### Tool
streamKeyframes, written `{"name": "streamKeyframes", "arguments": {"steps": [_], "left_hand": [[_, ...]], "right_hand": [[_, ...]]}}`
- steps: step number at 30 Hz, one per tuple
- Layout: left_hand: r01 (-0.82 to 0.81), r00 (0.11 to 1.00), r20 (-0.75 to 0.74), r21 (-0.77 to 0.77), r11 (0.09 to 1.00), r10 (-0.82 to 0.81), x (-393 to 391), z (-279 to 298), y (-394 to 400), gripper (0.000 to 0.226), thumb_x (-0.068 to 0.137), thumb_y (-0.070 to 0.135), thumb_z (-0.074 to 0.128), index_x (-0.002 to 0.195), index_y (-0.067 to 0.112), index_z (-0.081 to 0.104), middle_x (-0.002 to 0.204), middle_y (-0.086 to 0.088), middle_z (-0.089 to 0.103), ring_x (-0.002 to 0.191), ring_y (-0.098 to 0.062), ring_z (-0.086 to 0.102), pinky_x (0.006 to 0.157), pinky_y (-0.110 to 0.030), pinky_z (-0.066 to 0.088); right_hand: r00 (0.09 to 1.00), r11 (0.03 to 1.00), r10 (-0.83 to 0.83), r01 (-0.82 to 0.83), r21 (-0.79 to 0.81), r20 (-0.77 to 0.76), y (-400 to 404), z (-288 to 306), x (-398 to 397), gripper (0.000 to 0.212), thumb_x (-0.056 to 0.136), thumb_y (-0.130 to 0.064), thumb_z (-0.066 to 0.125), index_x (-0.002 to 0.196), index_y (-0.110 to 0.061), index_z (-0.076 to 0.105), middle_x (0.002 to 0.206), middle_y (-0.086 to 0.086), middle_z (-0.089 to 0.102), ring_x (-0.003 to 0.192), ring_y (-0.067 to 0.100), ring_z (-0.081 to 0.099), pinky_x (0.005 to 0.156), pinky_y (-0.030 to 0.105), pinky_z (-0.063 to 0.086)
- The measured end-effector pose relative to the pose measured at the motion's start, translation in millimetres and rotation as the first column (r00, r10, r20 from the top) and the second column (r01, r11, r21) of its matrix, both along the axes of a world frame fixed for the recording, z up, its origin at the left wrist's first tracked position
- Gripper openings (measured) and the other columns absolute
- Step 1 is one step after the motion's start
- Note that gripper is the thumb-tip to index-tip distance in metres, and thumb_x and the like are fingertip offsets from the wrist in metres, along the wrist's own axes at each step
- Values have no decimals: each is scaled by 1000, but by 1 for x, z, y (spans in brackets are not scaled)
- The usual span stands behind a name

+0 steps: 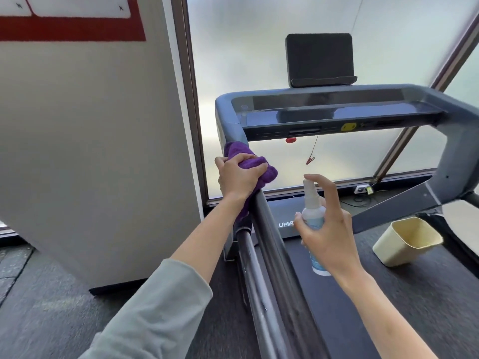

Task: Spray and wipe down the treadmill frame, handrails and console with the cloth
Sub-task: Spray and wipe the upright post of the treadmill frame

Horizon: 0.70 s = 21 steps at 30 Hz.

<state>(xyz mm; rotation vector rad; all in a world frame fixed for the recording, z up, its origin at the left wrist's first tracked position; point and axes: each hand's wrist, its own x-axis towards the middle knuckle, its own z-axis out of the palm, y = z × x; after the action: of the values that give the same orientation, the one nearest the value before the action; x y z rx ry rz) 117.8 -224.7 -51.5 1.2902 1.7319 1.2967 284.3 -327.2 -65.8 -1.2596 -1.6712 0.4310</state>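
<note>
Your left hand (239,176) gripping the bunched purple microfibre cloth (248,158) against the grey tubular treadmill handrail (269,229), your right hand (328,229) curled round the small white plastic spray bottle (312,213)

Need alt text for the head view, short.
A person's left hand presses a purple cloth onto the treadmill's left handrail, just below the console, while the right hand holds a spray bottle upright beside it. A cream bin sits tilted on the belt.
</note>
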Motion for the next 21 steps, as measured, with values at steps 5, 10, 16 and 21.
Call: {"name": "streamKeyframes", "arguments": {"steps": [5,10,16,21], "left_hand": [[66,998,3,-15,998,-66,-2,-8,-10,39,75,42,78,111,30,67,124,2,32,104,-15,46,89,-22,34],[132,987,93,-23,991,-129,2,-10,-42,32,82,38,74,110,30,61,122,0,30,106,-15,48,75,-8,34],[183,980,80,-29,983,-180,15,-13,-104,28,83,41,72,107,31,61,121,1,33,103,-6,50,77,-6,34],[122,984,131,-23,992,-118,34,-20,-153,29,69,47,73,95,42,62,114,12,36,97,0,54,89,-18,43]], "right_hand": [[1000,999,-18,18,31,-2,3,8,-6,69,82,4,65,128,-41,40,70,-8,52,49,26,53,49,43,53],[1000,1000,9,-9,16,-8,-8,9,-3,69,83,3,65,126,-45,39,73,-1,54,51,31,55,50,48,54],[998,999,52,-52,-1,-24,-29,0,18,70,84,0,65,126,-49,39,75,-8,55,49,27,56,51,46,56],[995,995,98,-99,-31,-20,-41,-9,37,69,85,-1,66,126,-49,39,72,-4,56,48,26,56,51,44,57]]}}
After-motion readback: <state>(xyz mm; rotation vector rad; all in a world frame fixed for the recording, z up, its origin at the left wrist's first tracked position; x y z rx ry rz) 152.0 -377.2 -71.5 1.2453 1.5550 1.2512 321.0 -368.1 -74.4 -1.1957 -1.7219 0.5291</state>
